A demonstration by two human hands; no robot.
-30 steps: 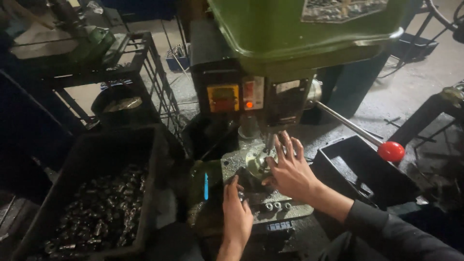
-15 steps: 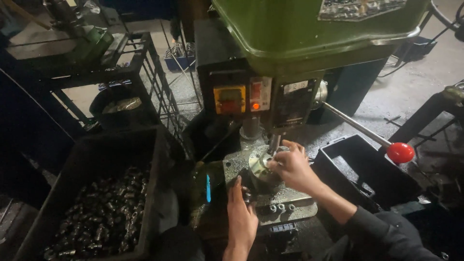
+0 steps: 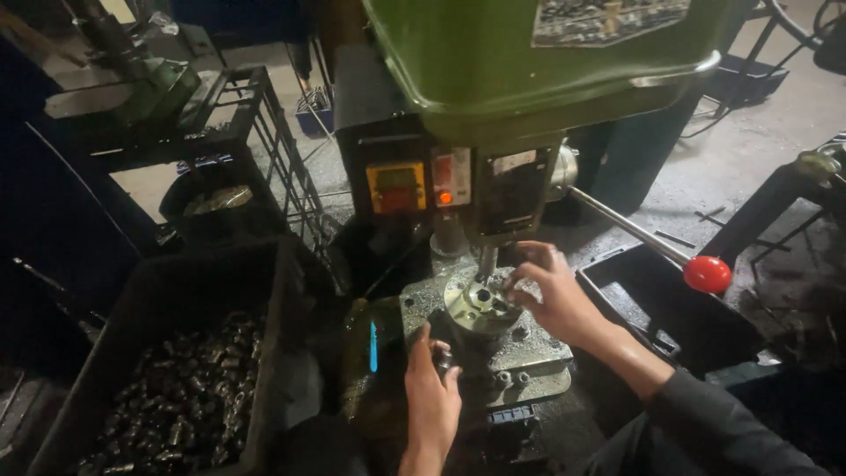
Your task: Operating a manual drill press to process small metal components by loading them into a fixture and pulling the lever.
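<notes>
A green drill press (image 3: 538,62) stands in front of me, its spindle (image 3: 486,261) pointing down at a round metal fixture (image 3: 476,304) on the machine table (image 3: 529,361). My right hand (image 3: 551,295) rests at the right side of the fixture, fingers curled around a small shiny part that is hard to make out. My left hand (image 3: 430,388) sits at the table's front left edge, its fingertips pinching a small dark metal piece (image 3: 443,357).
A black crate of several small dark metal parts (image 3: 167,405) stands at the left. A black tray (image 3: 670,317) lies at the right under the feed lever with its red knob (image 3: 707,274). A wire rack (image 3: 264,150) and another green machine (image 3: 150,88) stand behind.
My right hand went from spread open above the fixture to curled at its right side. The left hand shifted slightly up toward the table edge. The camera moved closer.
</notes>
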